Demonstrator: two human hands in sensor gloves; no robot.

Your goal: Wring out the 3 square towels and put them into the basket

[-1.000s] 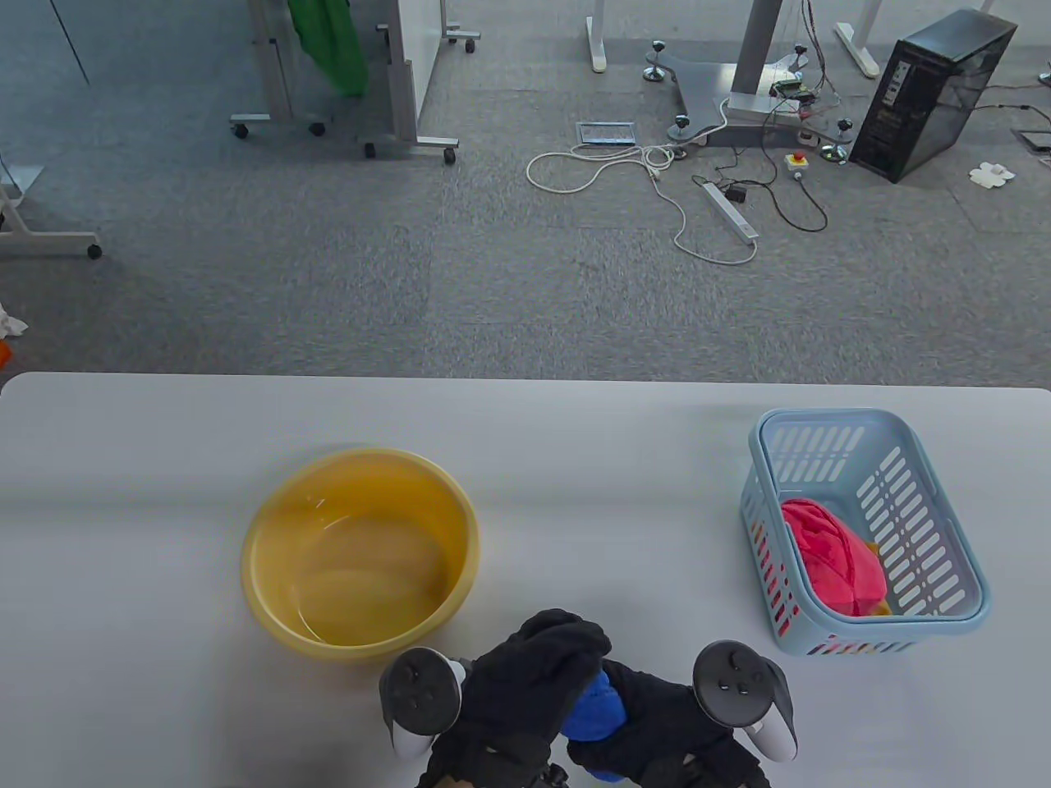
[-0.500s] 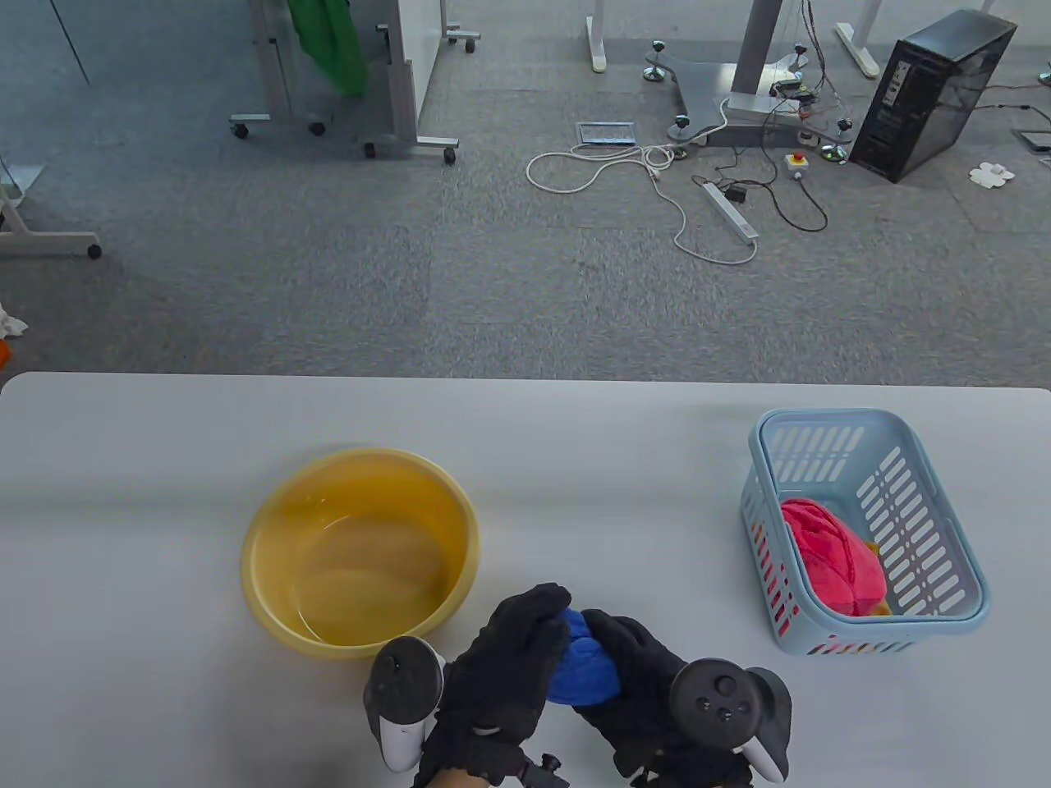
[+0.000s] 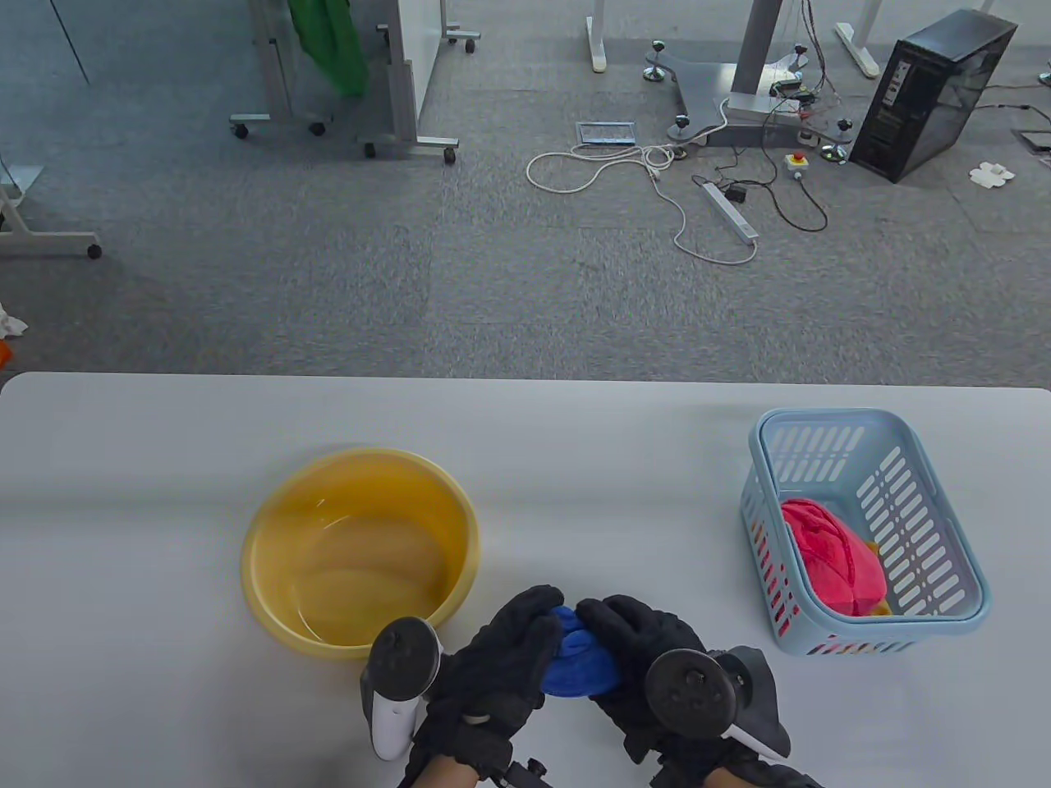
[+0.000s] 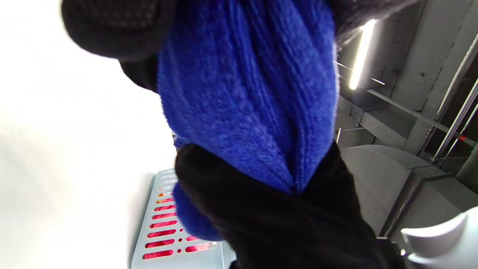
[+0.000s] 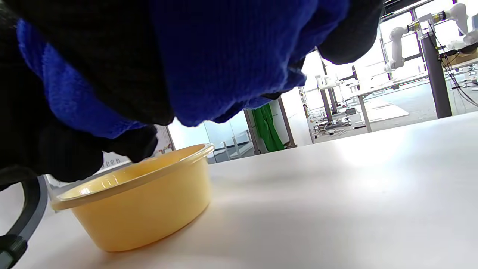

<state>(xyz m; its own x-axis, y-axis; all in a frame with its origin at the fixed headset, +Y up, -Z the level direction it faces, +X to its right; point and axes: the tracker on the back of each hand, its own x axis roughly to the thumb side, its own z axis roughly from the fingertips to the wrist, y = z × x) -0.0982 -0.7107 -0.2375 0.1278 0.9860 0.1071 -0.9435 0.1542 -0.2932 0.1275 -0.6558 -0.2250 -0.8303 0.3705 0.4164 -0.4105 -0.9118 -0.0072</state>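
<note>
two hands clamp one blue towel [image 3: 579, 669], bunched into a tight twist just above the table [image 3: 164, 460], near its front edge, beside the yellow basin [image 3: 361, 552] and not over it. the left hand [image 3: 501, 665] curls round one end, the right hand [image 3: 649, 657] round the other, fingers of both wrapped onto the cloth; the left wrist view shows the pile drawn into ridges running along the twist.

judging from this, the wringing is under way on the last towel: a red towel [image 3: 833, 554] already lies in the basket [image 3: 944, 611], with a scrap of orange showing under it. to do it well, the hands should counter-rotate with the grips close together and hold the twist a beat. better to shift it over the basin, so any drip lands there. then the right hand alone can carry it to the basket, well apart on the right.
</note>
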